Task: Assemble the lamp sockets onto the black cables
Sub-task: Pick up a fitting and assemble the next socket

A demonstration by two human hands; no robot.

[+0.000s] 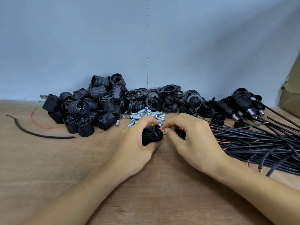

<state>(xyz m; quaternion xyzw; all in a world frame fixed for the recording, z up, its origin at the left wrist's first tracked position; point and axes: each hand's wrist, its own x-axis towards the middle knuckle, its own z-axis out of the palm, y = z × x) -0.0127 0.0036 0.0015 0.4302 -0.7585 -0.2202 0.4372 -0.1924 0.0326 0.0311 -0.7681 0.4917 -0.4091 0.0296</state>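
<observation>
The heap of small metal tubes [146, 116] in the middle of the wooden table [48, 168] serves as the landmark. Far to its left lies a stray cable offcut [40, 133], set apart from the work. Just left of the heap a large pile of socket bodies [84, 108] waits, none of them wired. Behind the heap, against the wall, is a spread of loose rings and caps [162, 98].

Directly in front of the heap, the left hand [134, 146] has its fingers and thumb wrapped around one socket [151, 135], with the terminal end turned toward the other hand. Just right of it, the right hand [191, 140] pinches a thin red core [161, 128] between thumb and forefinger, its tip at the socket's end. A dark part sits under that hand's curled fingers; whether they grip it cannot be told. The step looks like feeding the cable's conductors into the socket terminals.

To the right of the heap lies a thick bundle of black cables [259, 143] with bare red-tipped ends, and behind that a small cluster of finished assemblies [243, 104], with sockets already on their cables. A cardboard box [290, 95] stands farthest right.

Judging by the few finished pieces against the large piles, the task appears to be at an early stage.
</observation>
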